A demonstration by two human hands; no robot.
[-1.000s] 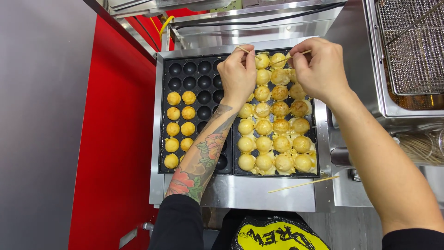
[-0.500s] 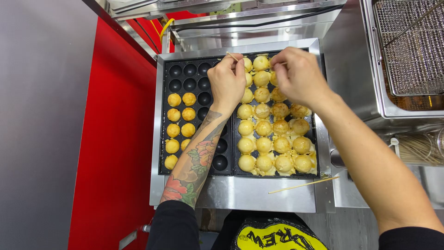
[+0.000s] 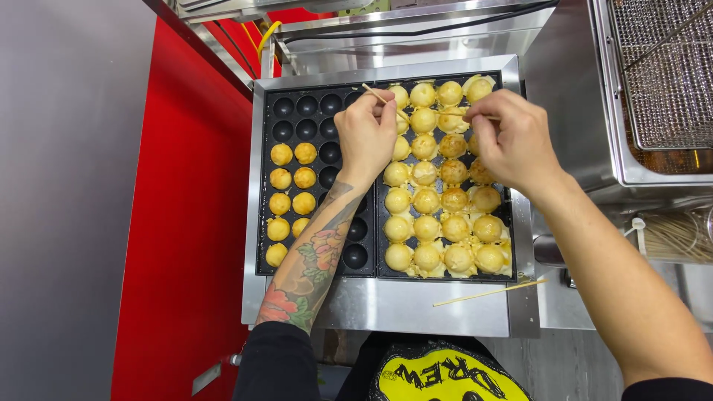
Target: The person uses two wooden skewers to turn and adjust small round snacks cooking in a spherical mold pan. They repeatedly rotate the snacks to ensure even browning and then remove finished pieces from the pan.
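Observation:
A black griddle with round wells sits in a steel frame. Its right plate is full of golden dough balls; the left plate holds several balls in two columns, the other wells bare. My left hand is closed on a thin wooden skewer over the top rows between the two plates. My right hand pinches a second skewer lying across the upper balls.
A spare skewer lies on the steel front ledge. At the right, a fryer holds a wire basket, with a bundle of sticks below. A red panel and grey wall stand at the left.
Both hands have drifted toward the near side and left over the upper rows, still working the skewers among the balls.

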